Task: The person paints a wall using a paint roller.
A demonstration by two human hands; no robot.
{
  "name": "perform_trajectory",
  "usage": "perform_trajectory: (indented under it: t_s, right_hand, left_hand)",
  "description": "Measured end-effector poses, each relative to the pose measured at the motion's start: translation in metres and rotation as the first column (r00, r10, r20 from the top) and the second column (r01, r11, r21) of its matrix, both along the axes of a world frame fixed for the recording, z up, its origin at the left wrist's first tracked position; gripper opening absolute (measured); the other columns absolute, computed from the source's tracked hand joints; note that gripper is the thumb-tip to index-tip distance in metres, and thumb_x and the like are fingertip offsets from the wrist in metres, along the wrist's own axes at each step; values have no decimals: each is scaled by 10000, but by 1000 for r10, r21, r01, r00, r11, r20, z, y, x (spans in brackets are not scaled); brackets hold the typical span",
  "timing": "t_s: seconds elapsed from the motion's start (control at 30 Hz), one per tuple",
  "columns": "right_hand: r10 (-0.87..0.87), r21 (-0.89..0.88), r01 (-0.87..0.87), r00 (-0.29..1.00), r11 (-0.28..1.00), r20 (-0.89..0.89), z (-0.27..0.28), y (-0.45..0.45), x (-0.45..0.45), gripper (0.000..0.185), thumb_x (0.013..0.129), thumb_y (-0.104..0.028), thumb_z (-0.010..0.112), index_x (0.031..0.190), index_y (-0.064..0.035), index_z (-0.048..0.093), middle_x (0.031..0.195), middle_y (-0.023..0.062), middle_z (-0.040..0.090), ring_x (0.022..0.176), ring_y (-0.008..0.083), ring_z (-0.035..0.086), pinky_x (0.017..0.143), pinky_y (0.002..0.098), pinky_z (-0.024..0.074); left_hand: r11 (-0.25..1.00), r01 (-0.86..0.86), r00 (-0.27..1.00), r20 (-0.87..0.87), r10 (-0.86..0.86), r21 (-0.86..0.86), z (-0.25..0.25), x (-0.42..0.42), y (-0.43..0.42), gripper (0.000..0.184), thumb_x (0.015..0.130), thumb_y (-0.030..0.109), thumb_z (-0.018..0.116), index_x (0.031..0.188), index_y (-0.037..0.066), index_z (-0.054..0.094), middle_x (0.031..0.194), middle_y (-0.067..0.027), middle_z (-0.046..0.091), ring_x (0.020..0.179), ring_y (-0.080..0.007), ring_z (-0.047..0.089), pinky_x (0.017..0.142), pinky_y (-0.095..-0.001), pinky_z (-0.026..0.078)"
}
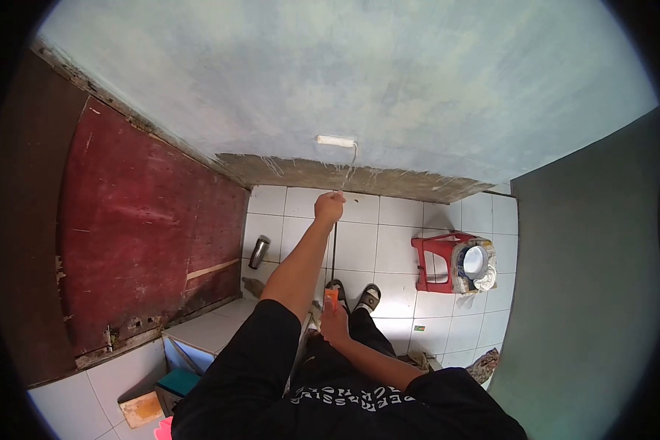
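Note:
A paint roller [336, 141] with a white sleeve rests against the lower part of the painted wall. Its thin bent frame runs down to a long dark pole [334, 249]. My left hand [329, 207], arm stretched forward, is closed around the pole below the frame. Nearer my body, my right hand [334, 324] wraps the orange grip [331, 295] at the pole's lower end. Pale blue-white paint covers the wall [345, 66], and a brown unpainted strip [403, 183] with drips runs along its foot.
A red plastic stool [422, 262] at the right bears a white bowl or tub [475, 261] and cloth. A metal tumbler [259, 251] lies on the tiled floor [356, 246]. A worn red panel [139, 227] stands left; a grey-green surface [579, 279] rises right.

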State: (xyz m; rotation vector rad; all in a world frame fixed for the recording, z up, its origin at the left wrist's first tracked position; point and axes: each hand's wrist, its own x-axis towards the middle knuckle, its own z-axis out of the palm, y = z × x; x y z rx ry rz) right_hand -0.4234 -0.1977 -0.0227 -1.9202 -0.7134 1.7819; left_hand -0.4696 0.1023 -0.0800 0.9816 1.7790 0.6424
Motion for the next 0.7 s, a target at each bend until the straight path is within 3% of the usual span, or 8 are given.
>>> perform_trajectory:
  t_s: [0.07, 0.17, 0.27, 0.3, 0.37, 0.47, 0.6, 0.7]
  right_hand:
    - [-43, 203, 31, 998, 979, 54, -13, -8, -1, 492, 1055, -444, 447, 1274, -29, 596, 789, 184, 655, 719, 300, 679, 683, 405, 520]
    - [-51, 411, -37, 978, 911, 200, 3, -11, 2, 479, 1054, -422, 460, 1282, -22, 594, 782, 178, 650, 705, 290, 673, 662, 412, 513]
    - [-94, 442, 27, 987, 897, 130, 20, -3, 0, 455, 1049, -397, 484, 1260, -9, 591, 783, 174, 645, 728, 299, 671, 680, 411, 509]
    - [-92, 452, 28, 988, 892, 121, 22, 4, -2, 455, 1049, -397, 484, 1260, -9, 591, 783, 174, 645, 728, 299, 671, 680, 411, 509]
    - [-119, 635, 47, 990, 771, 71, 30, 32, -5, 397, 1072, -392, 442, 1048, -11, 552, 671, 11, 518, 587, 101, 501, 553, 294, 429]
    - [-114, 647, 103, 993, 756, -25, 87, 74, -7, 367, 1069, -377, 457, 1005, -23, 528, 673, 2, 514, 589, 88, 495, 551, 286, 427]
    - [-139, 693, 168, 985, 701, -98, 123, 95, -11, 339, 1050, -318, 485, 1067, 9, 572, 659, 51, 558, 598, 143, 550, 573, 338, 450]
    - [-114, 683, 180, 983, 708, -141, 152, 110, -15, 306, 1044, -282, 482, 1027, 13, 557, 655, 44, 547, 592, 143, 538, 570, 338, 447]
  left_hand:
    - [1000, -7, 1000, 23, 7, -4, 11, -3, -1, 358, 991, 375, 603, 840, 69, 712, 745, -43, 649, 720, -154, 580, 685, -328, 463]
    - [982, -26, 988, 153, -3, 187, 33, 5, -9, 374, 1004, 361, 595, 836, 40, 689, 735, -37, 629, 722, -147, 581, 680, -312, 465]
    - [964, -42, 969, 246, -25, 263, 103, 8, -9, 336, 1014, 324, 592, 847, 45, 677, 772, -29, 626, 764, -131, 578, 716, -283, 457]
    - [919, -81, 957, 288, -36, 385, 135, 11, -6, 301, 1022, 286, 587, 866, 43, 672, 870, -44, 635, 870, -139, 598, 795, -293, 465]
    - [885, -56, 971, 232, -59, 462, 218, 9, 4, 300, 1019, 281, 588, 866, 39, 677, 938, -58, 641, 935, -156, 604, 844, -305, 464]
    - [810, -15, 977, 181, -113, 586, 299, 11, 24, 306, 1013, 283, 587, 860, 37, 685, 1035, -86, 647, 1030, -198, 612, 916, -335, 462]
    - [719, 57, 983, 87, -162, 693, 356, 12, 33, 354, 1026, 318, 573, 858, 23, 676, 1115, -99, 642, 1071, -222, 577, 982, -347, 424]
    - [688, 1, 981, 134, -142, 725, 396, 17, 41, 359, 1025, 334, 568, 850, 37, 668, 996, -82, 642, 981, -189, 569, 916, -332, 434]
